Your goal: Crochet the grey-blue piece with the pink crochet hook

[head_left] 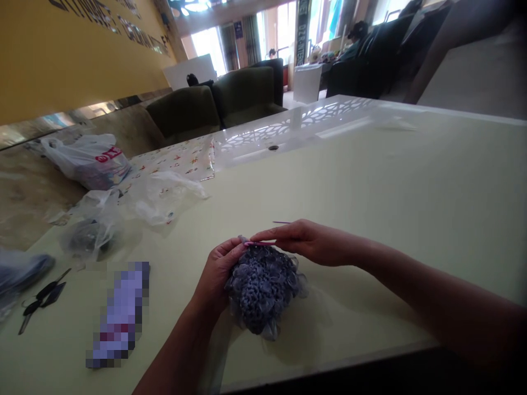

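Note:
A grey-blue crocheted piece, with ruffled, partly see-through loops round its edge, lies on the pale table in front of me. My left hand pinches its upper left edge between thumb and fingers. From the right, my right hand closes on a pink crochet hook, whose tip meets the work at my left fingertips. Behind the right fingers shows a thin purple stick; whether the hand holds it, I cannot tell.
On the left are keys, a blurred-out flat object, clear plastic bags and a full white shopping bag. Dark green chairs stand beyond the table. People sit further back.

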A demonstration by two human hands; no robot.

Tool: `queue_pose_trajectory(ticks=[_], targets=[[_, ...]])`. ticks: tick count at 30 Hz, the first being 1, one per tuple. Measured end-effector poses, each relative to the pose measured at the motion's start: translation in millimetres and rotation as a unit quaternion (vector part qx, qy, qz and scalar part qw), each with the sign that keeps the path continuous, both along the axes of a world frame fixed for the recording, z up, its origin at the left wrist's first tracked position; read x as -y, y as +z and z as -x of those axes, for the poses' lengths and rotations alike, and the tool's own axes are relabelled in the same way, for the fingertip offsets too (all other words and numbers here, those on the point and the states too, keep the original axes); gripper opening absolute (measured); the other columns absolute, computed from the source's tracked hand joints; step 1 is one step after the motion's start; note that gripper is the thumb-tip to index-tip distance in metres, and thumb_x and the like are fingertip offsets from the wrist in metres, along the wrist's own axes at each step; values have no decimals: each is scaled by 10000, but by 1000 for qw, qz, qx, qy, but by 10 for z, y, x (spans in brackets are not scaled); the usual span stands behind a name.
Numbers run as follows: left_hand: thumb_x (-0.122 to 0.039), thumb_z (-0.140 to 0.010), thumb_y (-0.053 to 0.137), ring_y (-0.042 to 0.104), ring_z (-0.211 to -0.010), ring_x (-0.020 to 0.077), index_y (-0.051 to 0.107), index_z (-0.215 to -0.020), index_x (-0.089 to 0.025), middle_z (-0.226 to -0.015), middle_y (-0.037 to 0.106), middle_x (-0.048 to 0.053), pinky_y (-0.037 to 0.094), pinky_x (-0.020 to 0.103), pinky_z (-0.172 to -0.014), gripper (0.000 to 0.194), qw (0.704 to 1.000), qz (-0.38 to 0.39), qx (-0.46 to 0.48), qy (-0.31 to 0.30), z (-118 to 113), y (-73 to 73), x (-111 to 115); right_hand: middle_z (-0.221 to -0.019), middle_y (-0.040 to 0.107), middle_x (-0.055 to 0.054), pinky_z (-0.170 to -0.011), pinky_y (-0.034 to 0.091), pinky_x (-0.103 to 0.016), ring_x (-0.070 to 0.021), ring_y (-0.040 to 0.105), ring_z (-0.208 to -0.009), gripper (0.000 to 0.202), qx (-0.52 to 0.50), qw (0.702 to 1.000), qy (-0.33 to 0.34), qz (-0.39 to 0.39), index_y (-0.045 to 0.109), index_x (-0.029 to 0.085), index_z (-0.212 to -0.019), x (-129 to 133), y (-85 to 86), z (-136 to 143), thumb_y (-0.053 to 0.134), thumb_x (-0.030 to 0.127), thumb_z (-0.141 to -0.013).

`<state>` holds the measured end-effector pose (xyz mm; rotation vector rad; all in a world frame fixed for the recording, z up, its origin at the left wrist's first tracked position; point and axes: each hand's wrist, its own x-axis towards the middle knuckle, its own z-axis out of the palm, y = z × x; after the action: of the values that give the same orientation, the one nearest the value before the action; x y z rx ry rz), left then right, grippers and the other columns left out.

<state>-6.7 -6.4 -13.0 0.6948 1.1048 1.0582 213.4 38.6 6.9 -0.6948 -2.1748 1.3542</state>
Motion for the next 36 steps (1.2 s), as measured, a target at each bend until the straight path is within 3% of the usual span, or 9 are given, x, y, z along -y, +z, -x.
queue_pose_trajectory(ticks=[5,9,14,19,27,33,36], targets=[[-310,-681,860,627,-657,88,729,-841,-169,-767,716,-6,492,185,-631,250,998,-50,-21,20,1,-41,8,-1255,697,4,-1043,504,-384,-206,657,-1158,392,16,998,-42,-32,644,335,-1317,49,-17,30,496,187,-986],[-321,-732,824,625,-737,96,746,-852,-192,-831,719,-17,487,190,-700,193,992,-96,-80,27,13,-64,19,-1225,711,0,-1023,515,-395,-214,674,-1113,365,31,997,-61,-42,646,338,-1316,88,-17,45,498,239,-998],[-339,-780,779,631,-841,132,750,-862,-198,-883,723,-7,478,217,-790,166,972,-150,-179,21,25,-51,39,-1216,716,6,-1002,515,-364,-208,668,-1120,379,37,992,-85,-86,659,335,-1299,130,-31,84,506,192,-983],[-332,-803,751,641,-907,154,754,-877,-204,-925,731,4,475,238,-843,148,957,-188,-218,21,18,-42,43,-1175,733,-8,-995,495,-340,-189,679,-1067,357,45,986,-98,-125,668,300,-1287,132,-46,106,489,203,-994],[-337,-830,729,662,-935,178,757,-903,-214,-959,745,19,488,269,-862,147,941,-212,-263,11,14,-67,38,-906,711,-38,-767,480,-269,-171,654,-831,343,132,968,-109,-184,703,292,-1219,160,30,65,500,158,-978],[-353,-830,728,664,-961,194,762,-929,-214,-978,746,33,484,291,-900,174,936,-222,-273,1,16,-88,36,-882,677,-70,-723,435,-259,-163,610,-804,213,152,959,-128,-200,714,151,-982,182,-7,145,503,131,-961],[-356,-832,726,655,-1003,200,757,-1009,-223,-1031,741,39,475,293,-917,224,940,-215,-265,1,25,-98,30,-827,676,-46,-684,412,-239,-133,580,-742,187,127,966,-141,-175,682,136,-899,150,-42,157,506,139,-961]])
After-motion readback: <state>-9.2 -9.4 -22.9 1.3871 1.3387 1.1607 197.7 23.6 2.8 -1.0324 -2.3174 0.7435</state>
